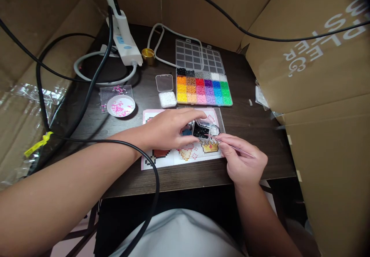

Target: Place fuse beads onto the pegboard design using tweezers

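Note:
My left hand reaches in from the left, thumb and index finger around a small clear box of black beads with its lid raised. Between the fingers of my right hand is a pair of pinkish metal tweezers, its tips at the black beads. Under the box lies a printed pixel-pattern sheet, showing a yellow crown pattern near the tweezers. My left hand covers part of the sheet. A clear pegboard shows along the sheet's right edge.
Behind the sheet stand an open bead organizer in many colours and a small box of white beads. Leftward are a white dish of pink beads, another pegboard, a gold cup and a power strip. A black cable crosses my left forearm.

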`<state>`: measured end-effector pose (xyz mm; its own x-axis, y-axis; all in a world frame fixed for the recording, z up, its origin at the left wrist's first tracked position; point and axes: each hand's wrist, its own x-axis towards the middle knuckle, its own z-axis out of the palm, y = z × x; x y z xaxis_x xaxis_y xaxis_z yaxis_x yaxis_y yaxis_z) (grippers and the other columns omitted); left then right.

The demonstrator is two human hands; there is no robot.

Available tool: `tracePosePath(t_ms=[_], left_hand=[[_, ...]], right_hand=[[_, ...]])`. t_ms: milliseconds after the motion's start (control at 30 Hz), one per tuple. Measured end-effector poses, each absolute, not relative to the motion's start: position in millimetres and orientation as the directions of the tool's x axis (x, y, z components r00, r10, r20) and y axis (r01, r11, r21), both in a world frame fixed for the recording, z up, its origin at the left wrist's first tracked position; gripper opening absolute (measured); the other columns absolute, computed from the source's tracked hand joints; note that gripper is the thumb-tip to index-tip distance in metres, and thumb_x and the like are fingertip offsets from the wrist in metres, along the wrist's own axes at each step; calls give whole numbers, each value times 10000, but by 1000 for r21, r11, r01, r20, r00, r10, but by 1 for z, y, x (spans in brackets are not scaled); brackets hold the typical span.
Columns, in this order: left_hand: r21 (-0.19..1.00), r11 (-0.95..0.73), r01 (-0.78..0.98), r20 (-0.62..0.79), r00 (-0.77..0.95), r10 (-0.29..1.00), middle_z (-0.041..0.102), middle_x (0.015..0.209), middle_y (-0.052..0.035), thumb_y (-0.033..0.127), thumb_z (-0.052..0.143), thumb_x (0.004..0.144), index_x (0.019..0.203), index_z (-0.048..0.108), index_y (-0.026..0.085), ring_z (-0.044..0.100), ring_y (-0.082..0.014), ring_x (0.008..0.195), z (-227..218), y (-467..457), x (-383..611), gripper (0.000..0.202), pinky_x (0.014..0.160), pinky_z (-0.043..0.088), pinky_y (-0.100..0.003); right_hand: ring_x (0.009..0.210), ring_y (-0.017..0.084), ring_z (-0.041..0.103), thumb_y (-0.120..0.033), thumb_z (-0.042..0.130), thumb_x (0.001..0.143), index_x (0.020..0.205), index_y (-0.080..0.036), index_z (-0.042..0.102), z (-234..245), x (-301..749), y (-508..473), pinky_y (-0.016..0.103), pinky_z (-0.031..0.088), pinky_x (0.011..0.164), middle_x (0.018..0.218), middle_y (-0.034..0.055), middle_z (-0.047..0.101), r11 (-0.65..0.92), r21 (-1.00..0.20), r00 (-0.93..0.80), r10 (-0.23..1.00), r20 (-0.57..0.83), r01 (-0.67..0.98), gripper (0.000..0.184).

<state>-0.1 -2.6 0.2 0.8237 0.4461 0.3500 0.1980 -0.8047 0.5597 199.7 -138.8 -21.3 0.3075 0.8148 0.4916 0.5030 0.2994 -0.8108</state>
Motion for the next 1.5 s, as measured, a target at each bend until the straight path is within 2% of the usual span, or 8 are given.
tracePosePath(t_ms=[267,467,700,967,1167,1300,1500], left_hand=[[562,-806,187,361,821,442,726,1077,-79,314,749,817,1277,586,204,687,-214,949,0,-3,0,501,815,520,-308],[566,-802,190,354,823,445,728,1092,-90,298,752,813,1266,599,187,691,-221,968,2,-3,0,491,826,525,-311],[561,-802,208,339,826,451,723,1129,-87,301,759,805,1265,587,202,689,-214,961,0,-3,0,501,802,518,-299],[586,-747,314,349,734,582,720,1148,-98,268,760,803,1213,596,164,669,-233,1062,0,-3,2,454,857,516,-315],[593,-739,319,320,750,580,725,1075,-75,289,758,798,1199,600,188,683,-213,949,2,-2,2,443,825,519,-318],[589,-746,310,324,755,570,723,1064,-82,286,758,797,1200,601,174,680,-221,962,2,-2,2,446,831,516,-320],[584,-751,308,327,757,565,717,1075,-80,285,760,796,1211,596,169,676,-225,993,1,-2,2,461,846,513,-320]], right_hand=[[714,216,771,-219,748,837,848,-225,804,-20,199,-139,350,669,654,891,53,809,238,-808,318,831,457,539,57],[752,210,774,-174,742,837,858,-231,804,-18,199,-138,350,668,701,875,36,810,266,-805,292,834,468,531,87],[784,229,774,-209,750,837,863,-230,799,-20,200,-140,378,664,701,887,45,806,262,-816,341,811,476,515,60],[750,231,766,-221,759,830,865,-211,803,-27,202,-140,357,634,637,876,66,801,256,-876,491,748,447,409,57],[769,234,763,-240,779,816,902,-201,811,-27,203,-143,370,645,676,871,69,801,127,-907,479,815,327,402,100],[769,227,761,-226,776,818,902,-203,812,-28,204,-143,361,642,669,868,62,799,129,-908,465,825,322,400,95],[799,227,759,-207,760,832,910,-216,815,-27,204,-144,407,644,761,870,50,796,126,-902,445,836,321,413,97]])
